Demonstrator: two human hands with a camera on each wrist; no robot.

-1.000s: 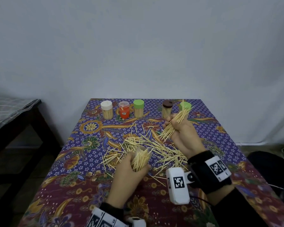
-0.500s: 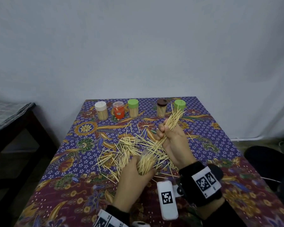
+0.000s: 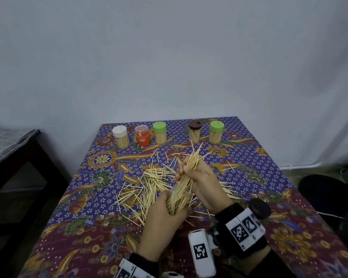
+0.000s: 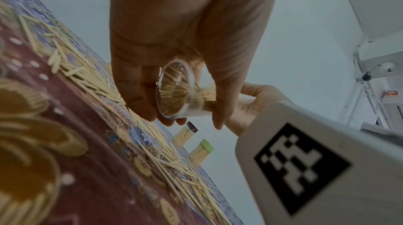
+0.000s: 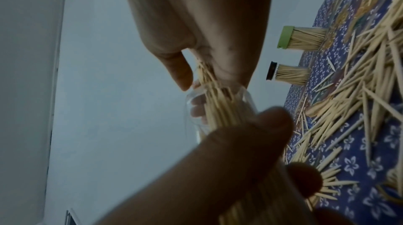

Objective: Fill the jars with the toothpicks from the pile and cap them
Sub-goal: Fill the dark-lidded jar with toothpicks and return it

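Note:
My left hand point(image 3: 165, 215) grips a clear plastic jar point(image 4: 176, 90) tilted above the table, partly filled with toothpicks. My right hand point(image 3: 197, 177) grips a bundle of toothpicks point(image 3: 189, 169) whose lower ends reach into the jar's mouth point(image 5: 218, 97); the upper ends stick out above the fist. Around and under both hands a loose toothpick pile point(image 3: 149, 183) spreads over the patterned cloth. The jar's cap is not visible.
Along the table's far edge stand filled jars: white-capped point(image 3: 120, 136), orange with clear lid point(image 3: 142, 135), green-capped point(image 3: 159, 132), brown-capped point(image 3: 194, 131) and green-capped point(image 3: 216, 131). A dark side table point(image 3: 12, 149) stands to the left. A wall closes off the back.
My right hand has carried its bundle down and toward me until its lower ends entered the jar. The left hand with the jar has shifted slightly right to meet it.

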